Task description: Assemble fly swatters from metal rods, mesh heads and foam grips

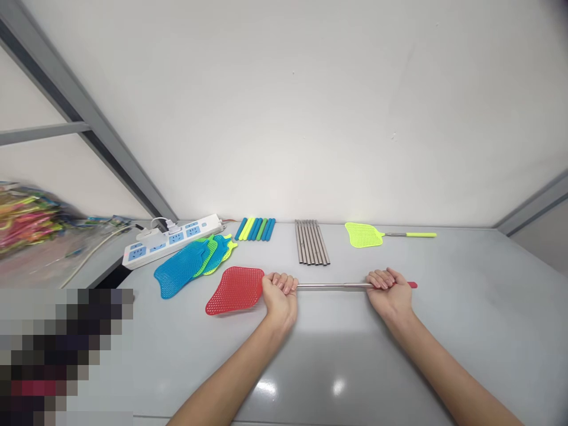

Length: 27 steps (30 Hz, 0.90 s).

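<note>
A red fly swatter (237,290) with a telescopic metal rod lies level between my hands, its rod drawn out. My left hand (280,296) is closed around the rod close to the perforated red head. Around the other end, my right hand (389,293) grips the red handle, whose tip sticks out to the right. Behind the rod, several metal tubes (312,242) lie side by side. Left of them is a row of blue, yellow and green handles (255,229). Loose blue, green and yellow swatter heads (181,269) overlap on the left.
A yellow fly swatter (364,235) lies near the wall at the back right. A white power strip (173,239) with plugs and cables stands at the left edge of the grey table (465,307). Farther left is a plastic bag (31,222) of colourful items.
</note>
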Motion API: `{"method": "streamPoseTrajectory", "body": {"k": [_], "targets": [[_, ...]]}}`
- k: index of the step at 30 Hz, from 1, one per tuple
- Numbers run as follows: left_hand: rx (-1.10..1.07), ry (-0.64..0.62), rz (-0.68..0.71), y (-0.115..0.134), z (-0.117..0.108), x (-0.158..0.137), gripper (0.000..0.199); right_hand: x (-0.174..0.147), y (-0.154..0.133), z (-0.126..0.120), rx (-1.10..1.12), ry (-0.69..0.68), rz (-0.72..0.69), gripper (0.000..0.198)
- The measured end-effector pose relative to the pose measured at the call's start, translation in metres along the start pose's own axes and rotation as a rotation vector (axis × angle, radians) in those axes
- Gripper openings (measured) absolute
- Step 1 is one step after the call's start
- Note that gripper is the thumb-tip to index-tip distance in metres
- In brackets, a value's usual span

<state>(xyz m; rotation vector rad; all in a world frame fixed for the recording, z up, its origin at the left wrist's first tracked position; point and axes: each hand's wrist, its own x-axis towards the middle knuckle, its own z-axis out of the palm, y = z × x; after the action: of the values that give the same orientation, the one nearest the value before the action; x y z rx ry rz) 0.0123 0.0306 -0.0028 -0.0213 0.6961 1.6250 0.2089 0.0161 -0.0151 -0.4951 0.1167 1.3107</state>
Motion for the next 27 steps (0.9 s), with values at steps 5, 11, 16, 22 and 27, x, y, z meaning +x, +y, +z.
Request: {"method": "streamPoseTrajectory", "body": {"k": [5, 11, 16, 22, 27], "targets": [[0.027, -0.096, -0.056, 0.004, 0.007, 0.000, 0.025, 0.008, -0.013, 0.003, 0.073, 0.081, 0.066, 0.030], [0.237, -0.126, 0.041, 0.004, 0.007, 0.000, 0.026, 0.012, -0.028, 0.008, 0.127, 0.097, 0.055, 0.029], [0.387, -0.142, 0.277, 0.001, 0.007, 0.000, 0.029, 0.016, -0.037, 0.007, 0.112, 0.080, 0.040, 0.027], [0.687, -0.190, 0.181, -0.006, 0.001, 0.002, 0.035, 0.020, -0.049, -0.001, 0.041, -0.036, -0.029, 0.029], [0.678, -0.226, 0.119, -0.013, -0.004, 0.002, 0.034, 0.022, -0.053, -0.006, 0.070, -0.033, -0.054, 0.031]]}}
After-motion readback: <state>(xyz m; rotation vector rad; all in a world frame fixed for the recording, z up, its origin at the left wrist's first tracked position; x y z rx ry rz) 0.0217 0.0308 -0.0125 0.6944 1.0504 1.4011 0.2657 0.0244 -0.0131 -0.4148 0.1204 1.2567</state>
